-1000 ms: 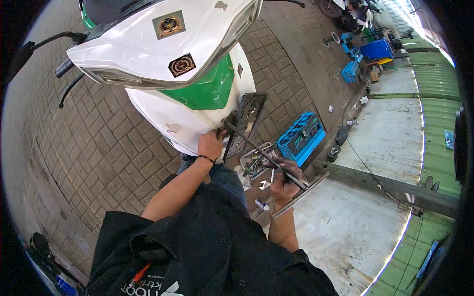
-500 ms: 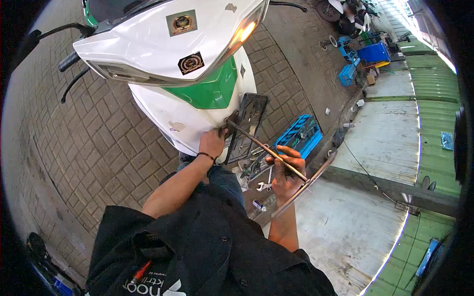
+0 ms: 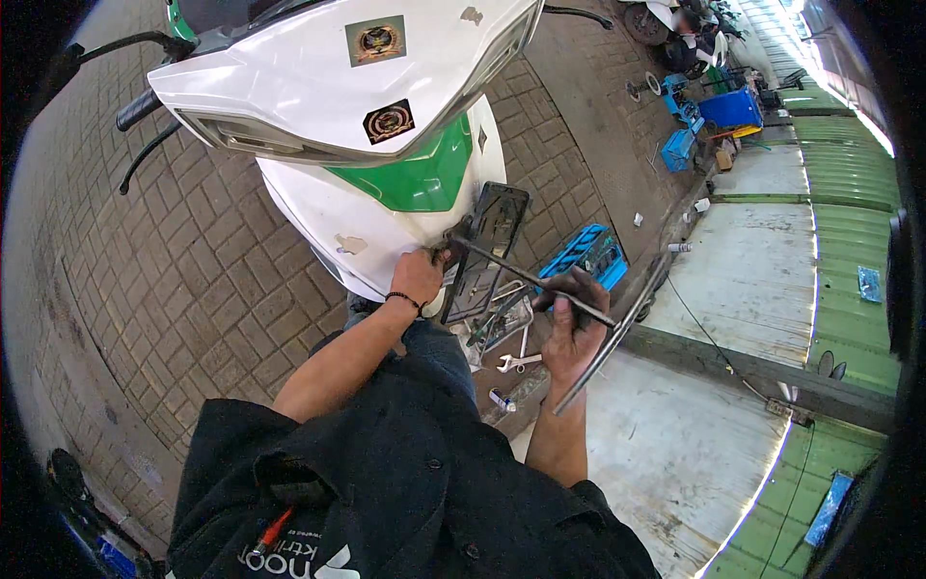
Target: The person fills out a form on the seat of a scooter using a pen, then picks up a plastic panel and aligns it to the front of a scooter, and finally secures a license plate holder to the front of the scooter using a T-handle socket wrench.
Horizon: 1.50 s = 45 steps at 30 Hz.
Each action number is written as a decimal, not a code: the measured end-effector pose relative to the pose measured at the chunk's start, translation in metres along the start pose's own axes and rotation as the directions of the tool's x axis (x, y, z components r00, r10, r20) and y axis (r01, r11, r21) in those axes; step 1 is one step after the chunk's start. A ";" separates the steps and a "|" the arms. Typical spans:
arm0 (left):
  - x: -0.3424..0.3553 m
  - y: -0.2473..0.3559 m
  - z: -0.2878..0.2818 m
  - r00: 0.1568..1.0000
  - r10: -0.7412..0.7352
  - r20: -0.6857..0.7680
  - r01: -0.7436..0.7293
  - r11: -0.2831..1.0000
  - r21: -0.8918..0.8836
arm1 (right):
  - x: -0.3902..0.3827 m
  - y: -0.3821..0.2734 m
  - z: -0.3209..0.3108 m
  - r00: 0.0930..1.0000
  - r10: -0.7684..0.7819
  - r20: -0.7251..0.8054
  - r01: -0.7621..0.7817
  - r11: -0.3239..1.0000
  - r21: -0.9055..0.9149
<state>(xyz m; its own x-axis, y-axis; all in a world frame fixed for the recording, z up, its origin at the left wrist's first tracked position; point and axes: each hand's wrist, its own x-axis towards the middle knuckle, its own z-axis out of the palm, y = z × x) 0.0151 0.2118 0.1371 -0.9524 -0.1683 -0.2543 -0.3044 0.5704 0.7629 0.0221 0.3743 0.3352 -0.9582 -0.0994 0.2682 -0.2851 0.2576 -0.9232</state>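
A white and green scooter [image 3: 318, 207] stands in front of me, its front panel nearest. My right hand [image 3: 574, 323] is closed loosely round the shaft of a long metal T-handle wrench [image 3: 521, 273], thumb on the near side. The wrench's crossbar [image 3: 617, 328] sticks out beyond that hand. Its far end meets a dark gap low on the scooter's front. Just beside that end, my left hand [image 3: 419, 277] has its fingers curled at the gap; the fingertips and whatever they grip are hidden. A black rectangular frame [image 3: 497, 227] is close by on the right.
Right of the scooter is a blue tool tray [image 3: 588, 259] with tools in it. Below it lie a spanner [image 3: 519, 363] and a small bottle [image 3: 502, 399]. Blue crates [image 3: 730, 106] stand farther off, near a person. White and green metal sheeting [image 3: 743, 289] runs along the right.
The right hand and the wrench's crossbar have shifted slightly right, and the fingers lie differently on the shaft. The left hand stays at the gap. The scooter's orange light has gone out.
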 end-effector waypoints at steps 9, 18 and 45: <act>-0.004 -0.002 0.008 0.999 0.040 -0.019 -0.040 0.999 0.010 | 0.015 -0.008 0.004 1.000 0.000 0.029 -0.001 1.000 0.018; -0.009 -0.008 0.001 0.999 -0.029 0.034 0.029 1.000 -0.008 | 0.007 0.004 -0.011 1.000 0.020 0.004 -0.019 0.997 -0.072; 0.000 0.128 -0.051 0.594 0.794 -0.125 -0.695 0.429 -0.577 | 0.007 -0.017 -0.014 0.998 0.065 -0.019 -0.065 0.997 -0.044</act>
<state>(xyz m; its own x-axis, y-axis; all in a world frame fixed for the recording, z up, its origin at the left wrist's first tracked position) -0.0248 0.2440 0.2645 -0.8099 0.2526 0.5294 0.5217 -0.1026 0.8470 0.0203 0.3826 0.3569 -0.9749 -0.0645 0.2131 -0.2225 0.3057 -0.9258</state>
